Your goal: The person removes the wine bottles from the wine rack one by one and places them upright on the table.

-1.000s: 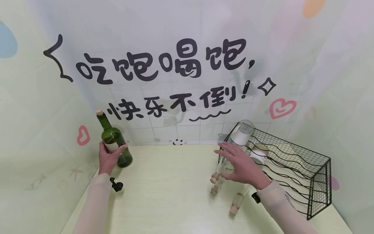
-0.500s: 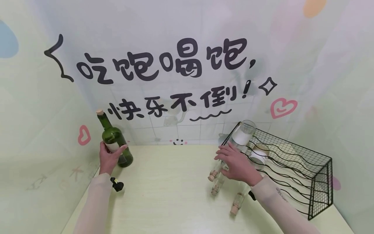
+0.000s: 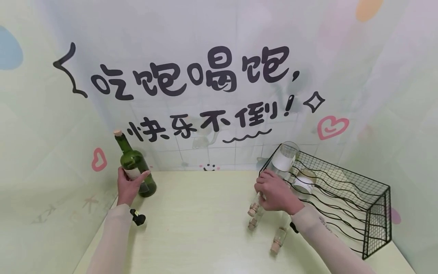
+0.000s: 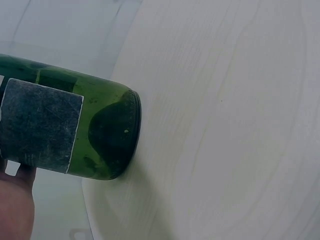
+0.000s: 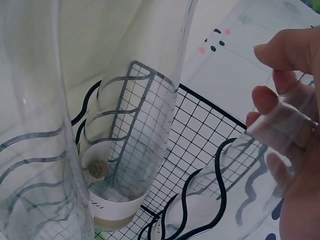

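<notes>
A green corked wine bottle (image 3: 132, 159) stands at the left, leaning slightly in the head view. Round its labelled body my left hand (image 3: 129, 188) grips, thumb on the near side. In the left wrist view the bottle's base (image 4: 120, 135) is close to the tabletop; contact cannot be told. At the left end of a black wire rack (image 3: 342, 205), my right hand (image 3: 278, 193) curls its fingers round a clear glass bottle (image 5: 250, 175). Next to it lie a clear bottle with a gold-banded label (image 5: 120, 210) and another clear bottle (image 5: 35, 100). My right hand partly hides the bottles' necks.
Corks (image 3: 275, 248) of the clear bottles point toward the front, past the rack's edge. The pale wooden table (image 3: 202, 224) lies between my hands. A printed backdrop (image 3: 212, 30) closes off the back and sides.
My right hand's spread fingers have curled in round the clear bottle, after a small shift to the left. My left hand and the green wine bottle have stayed in place.
</notes>
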`<control>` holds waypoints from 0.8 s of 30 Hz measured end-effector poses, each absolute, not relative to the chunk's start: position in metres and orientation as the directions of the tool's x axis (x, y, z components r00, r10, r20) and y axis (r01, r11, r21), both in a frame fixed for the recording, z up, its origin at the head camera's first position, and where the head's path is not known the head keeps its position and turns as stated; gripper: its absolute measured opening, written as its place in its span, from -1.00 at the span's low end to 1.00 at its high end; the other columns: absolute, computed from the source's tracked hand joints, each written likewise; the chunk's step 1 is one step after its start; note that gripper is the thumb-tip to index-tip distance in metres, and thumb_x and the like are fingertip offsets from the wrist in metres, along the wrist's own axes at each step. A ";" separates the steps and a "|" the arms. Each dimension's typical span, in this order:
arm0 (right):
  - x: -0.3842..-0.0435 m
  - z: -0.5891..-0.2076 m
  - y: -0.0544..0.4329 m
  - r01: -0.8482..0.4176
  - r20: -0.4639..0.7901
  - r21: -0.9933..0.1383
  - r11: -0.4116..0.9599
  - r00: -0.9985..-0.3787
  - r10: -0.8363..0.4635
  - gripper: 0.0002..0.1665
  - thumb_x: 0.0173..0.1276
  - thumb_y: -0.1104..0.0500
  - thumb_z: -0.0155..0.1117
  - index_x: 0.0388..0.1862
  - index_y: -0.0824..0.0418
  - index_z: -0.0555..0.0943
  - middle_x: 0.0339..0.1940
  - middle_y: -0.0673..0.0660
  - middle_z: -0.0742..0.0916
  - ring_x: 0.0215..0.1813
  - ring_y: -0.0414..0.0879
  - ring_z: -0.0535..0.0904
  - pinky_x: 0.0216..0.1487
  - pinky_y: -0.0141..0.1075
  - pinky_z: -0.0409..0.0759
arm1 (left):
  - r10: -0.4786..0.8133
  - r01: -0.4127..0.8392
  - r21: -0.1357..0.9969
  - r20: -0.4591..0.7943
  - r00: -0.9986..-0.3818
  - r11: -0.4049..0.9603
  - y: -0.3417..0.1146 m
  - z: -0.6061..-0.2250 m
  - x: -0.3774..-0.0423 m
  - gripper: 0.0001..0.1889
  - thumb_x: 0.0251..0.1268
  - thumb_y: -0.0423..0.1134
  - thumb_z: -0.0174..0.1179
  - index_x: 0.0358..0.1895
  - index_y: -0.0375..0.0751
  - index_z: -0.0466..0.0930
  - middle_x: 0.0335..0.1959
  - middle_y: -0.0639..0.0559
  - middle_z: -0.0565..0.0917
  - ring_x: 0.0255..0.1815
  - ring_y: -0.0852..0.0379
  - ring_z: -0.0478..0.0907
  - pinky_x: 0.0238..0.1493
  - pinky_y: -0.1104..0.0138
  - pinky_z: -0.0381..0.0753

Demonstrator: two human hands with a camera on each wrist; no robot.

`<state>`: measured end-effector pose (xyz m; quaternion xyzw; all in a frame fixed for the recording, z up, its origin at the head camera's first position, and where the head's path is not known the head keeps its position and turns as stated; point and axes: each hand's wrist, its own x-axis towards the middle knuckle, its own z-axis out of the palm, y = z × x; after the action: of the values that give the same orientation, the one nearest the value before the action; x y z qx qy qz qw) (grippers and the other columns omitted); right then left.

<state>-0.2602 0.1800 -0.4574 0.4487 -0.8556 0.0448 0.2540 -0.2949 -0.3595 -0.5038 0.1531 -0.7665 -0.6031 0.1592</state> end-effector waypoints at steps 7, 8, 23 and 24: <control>-0.264 -0.458 0.178 -0.809 0.510 0.159 0.566 -0.424 -0.749 -0.64 -0.31 0.32 0.10 -0.74 -0.04 0.16 -0.62 -0.20 0.14 -0.45 -0.14 0.30 0.02 -0.06 0.56 | -0.431 -0.042 0.972 0.064 -0.900 0.232 -0.359 -0.504 -0.294 0.00 0.20 0.04 0.49 0.58 0.19 -0.02 0.59 -0.02 0.21 0.55 0.02 0.21 0.60 -0.02 0.23; -0.264 -0.458 0.177 -0.813 0.520 0.161 0.560 -0.412 -0.748 -0.64 -0.33 0.32 0.08 -0.74 -0.05 0.15 -0.63 -0.19 0.14 -0.47 -0.15 0.28 -0.01 -0.07 0.56 | -0.431 -0.042 0.972 0.064 -0.900 0.232 -0.359 -0.504 -0.294 0.00 0.20 0.04 0.49 0.58 0.19 -0.03 0.59 -0.02 0.21 0.55 0.02 0.21 0.60 -0.03 0.23; -0.256 -0.448 0.170 -0.873 0.688 0.180 0.453 -0.218 -0.692 -0.82 -0.44 0.20 0.09 -0.70 -0.04 0.41 -0.71 -0.18 0.41 -0.53 -0.23 0.34 -0.13 -0.17 0.58 | -0.437 -0.039 0.967 0.078 -0.896 0.253 -0.360 -0.509 -0.295 0.01 0.18 0.07 0.50 0.58 0.17 -0.01 0.57 -0.05 0.23 0.55 -0.02 0.22 0.60 -0.06 0.23; -0.255 -0.446 0.169 -0.880 0.701 0.175 0.441 -0.203 -0.684 -0.81 -0.45 0.19 0.11 -0.69 -0.04 0.44 -0.70 -0.18 0.44 -0.53 -0.24 0.35 -0.13 -0.17 0.60 | -0.437 -0.039 0.967 0.077 -0.896 0.251 -0.360 -0.508 -0.295 0.01 0.18 0.07 0.50 0.58 0.17 -0.01 0.57 -0.06 0.23 0.55 -0.02 0.22 0.60 -0.06 0.23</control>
<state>-0.2550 0.1693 -0.4458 0.5118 -0.7641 0.1330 0.3694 -0.2945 -0.3597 -0.5084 0.1540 -0.7727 -0.5924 0.1681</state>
